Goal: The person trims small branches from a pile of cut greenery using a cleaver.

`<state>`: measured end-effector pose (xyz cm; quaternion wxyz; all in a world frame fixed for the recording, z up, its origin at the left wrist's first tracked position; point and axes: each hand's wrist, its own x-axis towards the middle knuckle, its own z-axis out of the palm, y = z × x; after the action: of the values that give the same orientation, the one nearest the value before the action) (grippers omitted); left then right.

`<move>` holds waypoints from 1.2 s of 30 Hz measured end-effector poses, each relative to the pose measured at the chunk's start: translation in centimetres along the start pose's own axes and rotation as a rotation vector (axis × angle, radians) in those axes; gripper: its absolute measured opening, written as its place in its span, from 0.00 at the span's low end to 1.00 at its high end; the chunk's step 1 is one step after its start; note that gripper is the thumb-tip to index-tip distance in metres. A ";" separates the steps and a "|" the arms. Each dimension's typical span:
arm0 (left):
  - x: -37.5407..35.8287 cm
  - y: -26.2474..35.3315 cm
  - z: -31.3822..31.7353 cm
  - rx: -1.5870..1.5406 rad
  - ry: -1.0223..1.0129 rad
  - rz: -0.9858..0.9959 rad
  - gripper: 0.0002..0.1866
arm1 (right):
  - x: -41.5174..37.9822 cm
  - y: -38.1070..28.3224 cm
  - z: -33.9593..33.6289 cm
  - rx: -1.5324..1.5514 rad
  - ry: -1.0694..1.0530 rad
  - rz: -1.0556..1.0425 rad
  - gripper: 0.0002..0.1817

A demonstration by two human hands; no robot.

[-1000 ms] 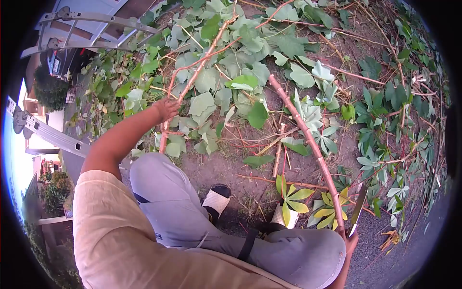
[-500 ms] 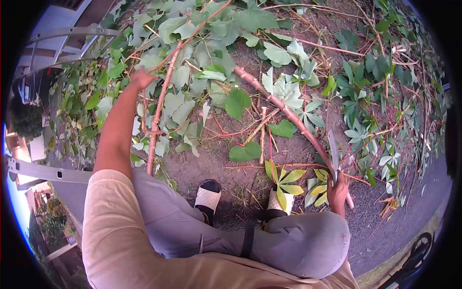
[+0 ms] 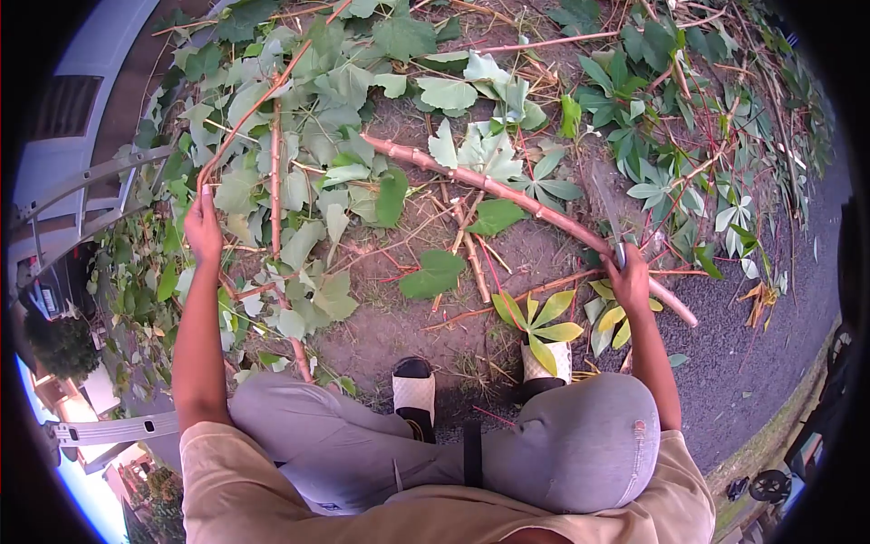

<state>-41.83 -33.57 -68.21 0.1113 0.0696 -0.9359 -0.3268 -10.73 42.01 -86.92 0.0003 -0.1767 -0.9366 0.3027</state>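
Observation:
My left hand (image 3: pixel 204 223) is closed round the end of a thin reddish branch (image 3: pixel 240 124) that runs up and to the right over the leaves. My right hand (image 3: pixel 629 275) is wrapped round the handle of a knife (image 3: pixel 609 207), its blade pointing up and away from me. Beneath the knife and my right hand passes a thick brown stem (image 3: pixel 507 193), which slants from the middle of the leaves down to the asphalt. Another upright stem (image 3: pixel 275 177) lies among the leaves to the right of my left hand.
Cut leaves (image 3: pixel 435 275) and twigs cover the soil. My sandalled feet (image 3: pixel 414 393) stand at the soil's near edge. Curved metal rails (image 3: pixel 118 430) lie at the left, near a building (image 3: pixel 95 63). Asphalt (image 3: pixel 725 354) and a wheel (image 3: pixel 770 486) are at the right.
My left hand has moved left and nearer to me, with the thin branch in it. My right hand and the knife have moved slightly up. The view has shifted.

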 end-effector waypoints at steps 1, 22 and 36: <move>-1.8 2.5 0.3 -0.011 -0.015 -0.004 0.28 | 0.7 -0.6 -0.5 -0.017 -0.001 -0.083 0.17; -17.3 15.6 27.0 0.461 -1.276 0.996 0.20 | 7.5 -16.2 5.0 0.320 -0.342 -0.149 0.28; -15.9 10.9 24.7 0.636 -1.271 0.794 0.22 | 11.1 -19.0 13.0 0.427 0.140 -0.615 0.28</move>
<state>-33.42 -7.12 -82.78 -0.3587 -0.4380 -0.8233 0.0415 -28.79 23.99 -87.93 0.1921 0.0961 -0.8594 0.4640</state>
